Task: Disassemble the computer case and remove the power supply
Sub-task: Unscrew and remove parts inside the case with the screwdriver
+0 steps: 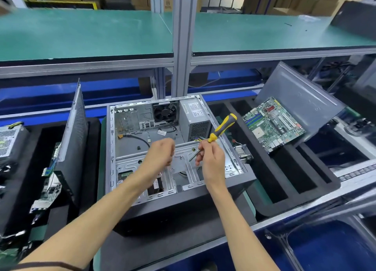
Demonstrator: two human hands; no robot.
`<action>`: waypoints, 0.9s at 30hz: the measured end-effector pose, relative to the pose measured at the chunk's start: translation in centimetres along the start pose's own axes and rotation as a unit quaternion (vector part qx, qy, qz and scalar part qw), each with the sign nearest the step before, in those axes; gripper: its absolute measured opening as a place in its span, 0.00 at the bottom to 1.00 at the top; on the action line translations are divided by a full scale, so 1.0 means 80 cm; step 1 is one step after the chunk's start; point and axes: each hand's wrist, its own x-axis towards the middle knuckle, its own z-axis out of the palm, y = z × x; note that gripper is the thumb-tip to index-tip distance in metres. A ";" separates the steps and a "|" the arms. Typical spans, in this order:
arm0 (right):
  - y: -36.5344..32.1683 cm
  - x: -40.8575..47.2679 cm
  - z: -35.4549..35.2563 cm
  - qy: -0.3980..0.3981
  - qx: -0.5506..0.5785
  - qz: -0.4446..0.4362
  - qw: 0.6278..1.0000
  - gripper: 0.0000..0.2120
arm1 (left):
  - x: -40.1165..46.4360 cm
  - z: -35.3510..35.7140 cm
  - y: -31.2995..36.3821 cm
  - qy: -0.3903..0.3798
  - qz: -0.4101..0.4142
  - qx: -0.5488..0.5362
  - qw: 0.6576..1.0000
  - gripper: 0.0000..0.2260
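Both forearms reach in from the near edge over the open computer case (175, 148), which lies on its side in front of me on the bench. My left hand (160, 154) hovers above the case's metal drive frame with its fingers loosely curled and grasping nothing. My right hand (209, 156) pinches a yellow and grey screwdriver (220, 129) low on the shaft, handle tilted up to the far right, tip pointing down toward the frame. I see the power supply (196, 120) seated in the far right corner of the case, beside the black fan (164, 112). A loose circuit board (273, 124) rests against a grey panel (299, 99) to the right. Another grey panel (74, 136) stands upright to the left.
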 end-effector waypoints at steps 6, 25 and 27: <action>0.003 0.001 -0.001 0.000 0.002 -0.007 1.000 0.13 | 0.012 -0.012 0.003 -0.020 -0.143 -0.202 0.969 0.12; -0.028 0.003 -0.047 0.063 0.005 -0.027 0.998 0.11 | 0.027 0.040 0.002 -0.022 0.064 0.058 0.996 0.17; -0.037 0.008 -0.067 0.079 0.008 -0.040 0.996 0.11 | 0.017 0.075 0.026 -0.094 -0.069 -0.166 0.979 0.13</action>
